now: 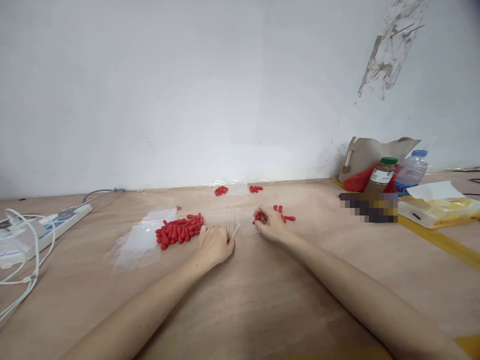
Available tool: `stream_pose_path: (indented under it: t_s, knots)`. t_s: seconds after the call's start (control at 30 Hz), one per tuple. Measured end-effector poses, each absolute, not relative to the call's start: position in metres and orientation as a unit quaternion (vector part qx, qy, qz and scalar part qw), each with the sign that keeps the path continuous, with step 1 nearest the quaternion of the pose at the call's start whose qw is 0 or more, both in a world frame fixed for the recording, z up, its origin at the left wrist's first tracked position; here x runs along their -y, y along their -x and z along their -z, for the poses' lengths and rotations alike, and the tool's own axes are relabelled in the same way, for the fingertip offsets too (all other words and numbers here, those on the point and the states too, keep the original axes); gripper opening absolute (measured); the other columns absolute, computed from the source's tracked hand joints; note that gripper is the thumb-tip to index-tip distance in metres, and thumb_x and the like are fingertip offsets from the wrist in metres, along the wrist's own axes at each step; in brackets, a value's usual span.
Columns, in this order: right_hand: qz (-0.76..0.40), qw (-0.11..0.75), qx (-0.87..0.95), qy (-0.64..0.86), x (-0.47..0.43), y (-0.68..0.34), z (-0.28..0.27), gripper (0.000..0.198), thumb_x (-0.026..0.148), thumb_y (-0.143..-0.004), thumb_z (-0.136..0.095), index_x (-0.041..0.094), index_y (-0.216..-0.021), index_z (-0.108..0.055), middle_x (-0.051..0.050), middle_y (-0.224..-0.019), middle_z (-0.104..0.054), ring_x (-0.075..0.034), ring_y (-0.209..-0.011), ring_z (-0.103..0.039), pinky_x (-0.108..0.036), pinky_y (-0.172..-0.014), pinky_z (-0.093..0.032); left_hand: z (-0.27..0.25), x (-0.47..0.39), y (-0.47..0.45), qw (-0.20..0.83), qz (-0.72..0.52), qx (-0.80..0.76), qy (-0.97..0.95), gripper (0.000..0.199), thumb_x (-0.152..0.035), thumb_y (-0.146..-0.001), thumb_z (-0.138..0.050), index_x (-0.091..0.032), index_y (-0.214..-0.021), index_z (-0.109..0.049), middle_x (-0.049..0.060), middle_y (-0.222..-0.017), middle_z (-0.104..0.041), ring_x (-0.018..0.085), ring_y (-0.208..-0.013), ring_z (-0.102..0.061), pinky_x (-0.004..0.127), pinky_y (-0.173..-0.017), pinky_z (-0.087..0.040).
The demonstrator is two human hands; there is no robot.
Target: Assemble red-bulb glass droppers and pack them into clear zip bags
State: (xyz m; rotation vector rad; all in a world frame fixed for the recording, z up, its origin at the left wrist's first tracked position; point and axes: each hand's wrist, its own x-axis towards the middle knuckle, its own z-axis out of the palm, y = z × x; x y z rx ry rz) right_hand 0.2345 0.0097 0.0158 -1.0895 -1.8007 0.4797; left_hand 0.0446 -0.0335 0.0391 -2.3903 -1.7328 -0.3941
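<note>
Bare forearms [150, 305] reach across the table [240, 310]. From the left lie a power strip [77, 220], clear plastic bags [138, 240] and a pile of red pieces [178, 232]. Beside it, the left hand [216, 244] has its fingers curled, pinching a thin stick [235, 232]. More clear sticks [247, 223] lie in a row; the right hand [270, 223] pinches one red piece [256, 219], near loose red ones [290, 218].

Power strip [75, 220] far left, plastic bags [138, 240] left of bulb pile [179, 231], tubes [225, 219] right of it, bottles [381, 176] far right
</note>
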Motion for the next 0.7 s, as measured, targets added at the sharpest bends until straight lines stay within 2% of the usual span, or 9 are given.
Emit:
stream_pose_path:
  t_s: [0.13,0.2,0.3,0.37,0.47,0.7]
  knots:
    - [-0.225,0.456,0.748,0.426,0.008,-0.231,-0.007,0.003,0.018,-0.068,-0.052,0.017,-0.068,-0.050,0.001,-0.066,-0.052,-0.009,-0.057,-0.048,-0.021,-0.051,-0.039,-0.045,0.044,-0.026,0.066,0.107,0.560,0.819,0.018,-0.027,-0.072,-0.051,-0.020,-0.058,-0.058,0.006,-0.067,-0.063,0.027,-0.074,-0.057,0.041,-0.069,-0.036]
    - [-0.238,0.436,0.757,0.424,0.015,-0.231,-0.002,0.006,0.020,-0.069,-0.055,0.017,-0.073,-0.052,0.000,-0.070,-0.054,-0.009,-0.058,-0.049,-0.022,-0.053,-0.041,-0.046,0.045,-0.021,0.043,0.114,0.554,0.824,0.014,-0.032,-0.070,-0.054,-0.020,-0.065,-0.058,0.005,-0.070,-0.063,0.026,-0.074,-0.057,0.039,-0.067,-0.037]
    - [-0.217,0.421,0.786,0.398,0.024,-0.229,0.002,0.015,0.018,-0.072,-0.056,0.017,-0.087,-0.058,-0.004,-0.087,-0.055,-0.011,-0.068,-0.053,-0.026,-0.063,-0.045,-0.043,0.044,-0.022,0.011,0.154,0.553,0.819,0.024,-0.044,-0.068,-0.058,-0.020,-0.073,-0.057,0.005,-0.076,-0.062,0.025,-0.076,-0.056,0.035,-0.063,-0.039]
    - [-0.189,0.423,0.802,0.378,0.030,-0.227,0.002,0.016,0.016,-0.075,-0.053,0.020,-0.089,-0.061,-0.005,-0.093,-0.054,-0.013,-0.077,-0.053,-0.029,-0.071,-0.045,-0.037,0.042,-0.027,-0.007,0.175,0.546,0.819,0.025,-0.044,-0.072,-0.055,-0.019,-0.072,-0.056,0.005,-0.075,-0.060,0.024,-0.075,-0.056,0.033,-0.062,-0.040]
    - [-0.159,0.424,0.812,0.369,0.035,-0.225,-0.001,0.016,0.016,-0.077,-0.051,0.022,-0.084,-0.064,-0.005,-0.088,-0.054,-0.015,-0.081,-0.053,-0.031,-0.075,-0.043,-0.024,0.039,-0.029,-0.021,0.210,0.518,0.829,0.021,-0.037,-0.078,-0.051,-0.018,-0.069,-0.055,0.004,-0.074,-0.059,0.021,-0.074,-0.054,0.032,-0.064,-0.040]
    - [-0.161,0.414,0.822,0.356,0.035,-0.222,-0.003,0.013,0.013,-0.074,-0.052,0.020,-0.081,-0.059,-0.001,-0.075,-0.059,-0.013,-0.070,-0.052,-0.027,-0.067,-0.041,-0.011,0.043,-0.020,-0.037,0.277,0.445,0.851,0.015,-0.029,-0.086,-0.043,-0.019,-0.078,-0.050,0.000,-0.077,-0.057,0.016,-0.077,-0.052,0.031,-0.072,-0.034]
